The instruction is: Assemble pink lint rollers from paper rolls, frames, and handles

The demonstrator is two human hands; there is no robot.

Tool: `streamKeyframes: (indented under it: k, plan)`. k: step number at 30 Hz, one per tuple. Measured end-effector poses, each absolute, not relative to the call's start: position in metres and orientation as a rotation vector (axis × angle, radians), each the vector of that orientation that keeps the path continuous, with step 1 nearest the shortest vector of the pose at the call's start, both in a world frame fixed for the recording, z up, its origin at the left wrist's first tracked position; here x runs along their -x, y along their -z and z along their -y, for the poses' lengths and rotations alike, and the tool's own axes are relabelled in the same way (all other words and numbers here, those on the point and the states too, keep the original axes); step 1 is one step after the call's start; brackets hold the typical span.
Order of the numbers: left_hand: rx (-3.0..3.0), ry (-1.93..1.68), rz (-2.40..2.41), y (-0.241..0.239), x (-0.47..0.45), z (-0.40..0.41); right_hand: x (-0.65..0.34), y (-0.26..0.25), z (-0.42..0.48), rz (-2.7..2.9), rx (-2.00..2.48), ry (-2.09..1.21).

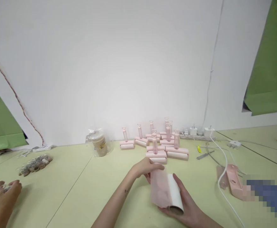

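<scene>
My right hand point(186, 205) cradles a white paper roll point(175, 194) with a cardboard core, low in the middle of the view. My left hand point(145, 167) pinches the upper edge of a thin pink sheet point(159, 188) that lies over the roll's left part. Just beyond my hands, several pink lint rollers point(162, 144) with upright handles stand grouped on the pale green table point(86, 180) near the white wall.
Another person's hands point(2, 191) work at the far left beside a heap of small metal pieces point(35, 164). A wrapped jar point(99, 142) stands left of the rollers. At the right are a power strip point(196, 134), white cables point(220, 177) and pink parts point(233, 182).
</scene>
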State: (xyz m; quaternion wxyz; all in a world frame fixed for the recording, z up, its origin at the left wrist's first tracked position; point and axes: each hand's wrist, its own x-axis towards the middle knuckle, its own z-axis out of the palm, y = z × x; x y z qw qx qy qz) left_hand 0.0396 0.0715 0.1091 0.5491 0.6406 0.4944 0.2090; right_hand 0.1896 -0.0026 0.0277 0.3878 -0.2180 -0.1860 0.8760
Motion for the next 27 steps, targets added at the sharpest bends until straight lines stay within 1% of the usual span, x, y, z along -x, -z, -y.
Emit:
streamKeyframes:
  k: [3, 6, 10, 13, 16, 18, 22, 25, 27]
  plan:
    - [-1.528, -0.534, -1.173, -0.114, -0.03, -0.073, -0.193, -0.025, 0.001, 0.462, 0.605, -2.136]
    - [-1.521, -0.721, -1.173, -0.108, -0.01, -0.075, -0.191, -0.018, -0.005, 0.334, 0.599, -2.123]
    - [-1.475, -1.08, -1.239, -0.071, 0.015, -0.075, -0.191, -0.012, -0.01, 0.003, 0.49, -2.184]
    - [-1.465, -1.2, -1.264, -0.034, 0.022, -0.071, -0.193, -0.014, -0.009, -0.159, 0.412, -2.233]
    - [-1.51, -1.192, -1.261, -0.009, 0.023, -0.063, -0.194, -0.017, -0.007, -0.192, 0.398, -2.268]
    - [-1.545, -1.19, -1.278, -0.005, 0.021, -0.056, -0.194, -0.016, -0.007, -0.159, 0.391, -2.298]
    - [-1.782, -1.199, -1.248, -0.018, 0.006, -0.037, -0.191, -0.008, -0.008, -0.051, 0.392, -2.344]
    - [-2.005, -1.037, -1.046, -0.029, -0.012, -0.023, -0.187, 0.002, -0.009, 0.034, 0.399, -2.306]
    - [-1.959, -0.952, -0.965, -0.031, -0.021, -0.016, -0.184, 0.006, -0.009, 0.056, 0.427, -2.25]
